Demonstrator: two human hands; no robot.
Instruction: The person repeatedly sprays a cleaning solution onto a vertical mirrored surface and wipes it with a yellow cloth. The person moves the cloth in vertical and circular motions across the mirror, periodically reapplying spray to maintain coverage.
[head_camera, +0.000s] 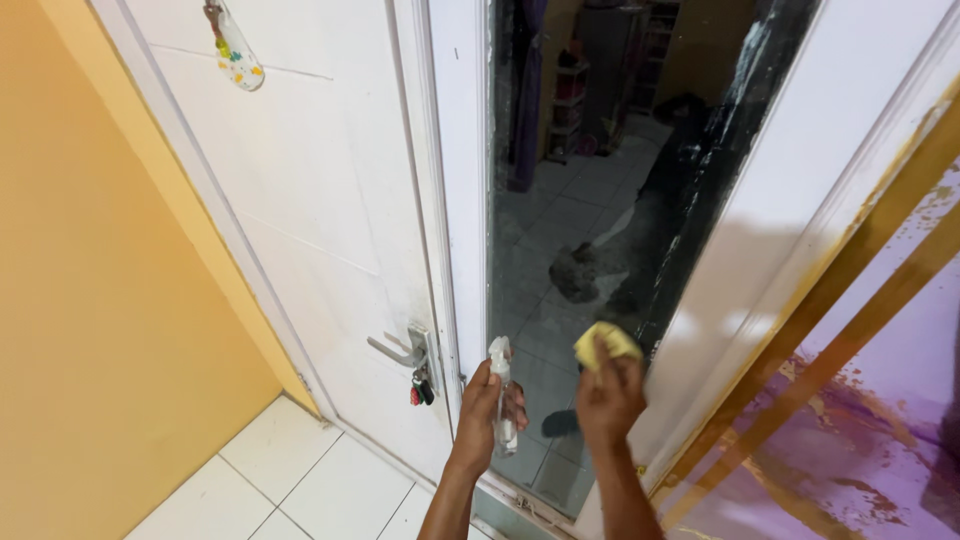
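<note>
Head view cuts both arms at the bottom edge. Left hand (487, 402) grips a bottle (503, 395), partly hidden; right hand (608, 398) presses a yellow cloth (603, 343) on the mirror (570, 200), beside the door (320, 200).

Both arms reach forward, left hand (487, 405) and right hand (608, 397) with fingers curled.

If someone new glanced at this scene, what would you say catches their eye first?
Most likely the two hands raised at the tall mirror panel in the middle: the left hand grips a small clear spray bottle, and the right hand presses a yellow cloth to the glass. Left of them, keys hang under the white door's lever handle.
</note>
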